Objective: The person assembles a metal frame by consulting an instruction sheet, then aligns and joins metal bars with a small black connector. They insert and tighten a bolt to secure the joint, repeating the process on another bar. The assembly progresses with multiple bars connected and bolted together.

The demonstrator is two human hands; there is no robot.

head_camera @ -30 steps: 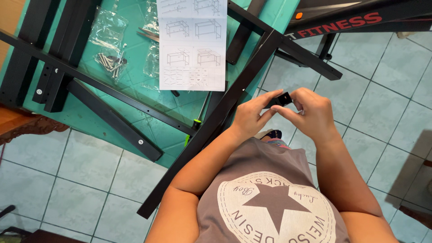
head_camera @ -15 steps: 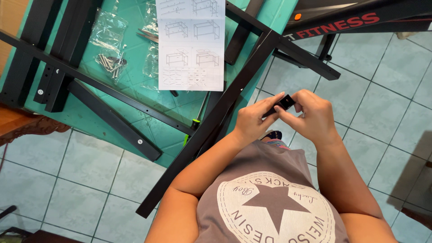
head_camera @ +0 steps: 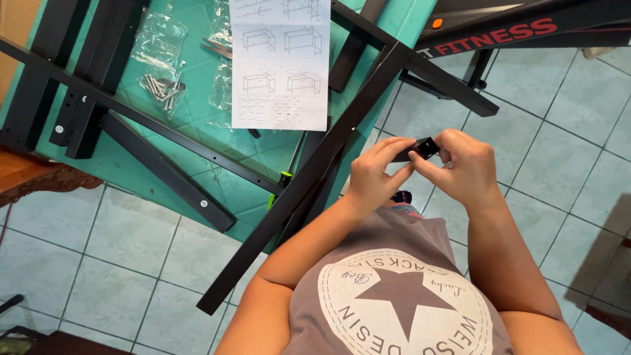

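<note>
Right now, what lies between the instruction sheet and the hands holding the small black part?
In the head view, a long black metal bar runs diagonally between the instruction sheet and the left hand, which grips the small black part with the right hand.

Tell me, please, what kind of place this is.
Probably a room at home, used for furniture assembly: a tiled floor, an instruction sheet on a green mat among black metal bars, and exercise equipment nearby.

head view, looking steeply down, hands close
</note>
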